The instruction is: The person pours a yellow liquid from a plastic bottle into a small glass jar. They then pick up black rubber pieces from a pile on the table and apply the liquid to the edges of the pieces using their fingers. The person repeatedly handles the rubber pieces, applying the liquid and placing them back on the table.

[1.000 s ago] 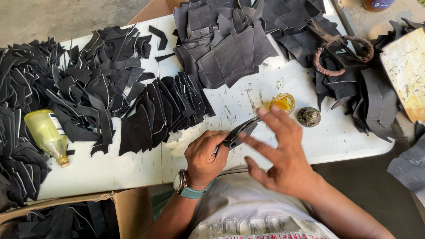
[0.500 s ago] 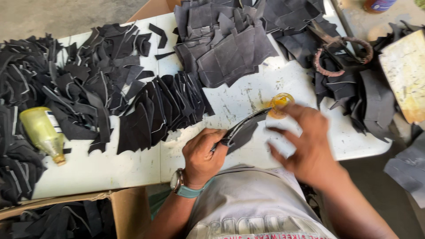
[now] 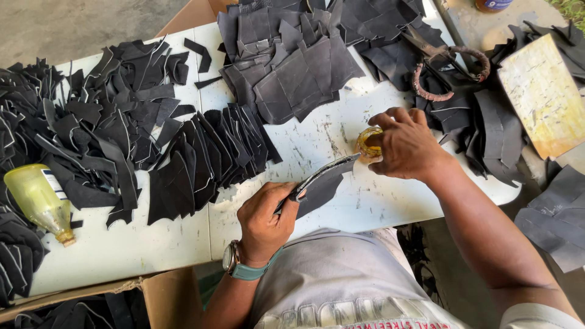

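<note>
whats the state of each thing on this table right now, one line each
left hand: closed around a dark cut piece, holding it up off the table
dark cut piece: held, tilted, curved edge up
right hand: resting over the small yellow jar
small yellow jar: upright, mostly covered by the hand
yellow bottle: lying on its side
old shears: lying on the dark pieces, handles rusty
fanned dark pieces: laid overlapping in a row

One head-worn camera looks steeply down, close over the white table [image 3: 152,244].
</note>
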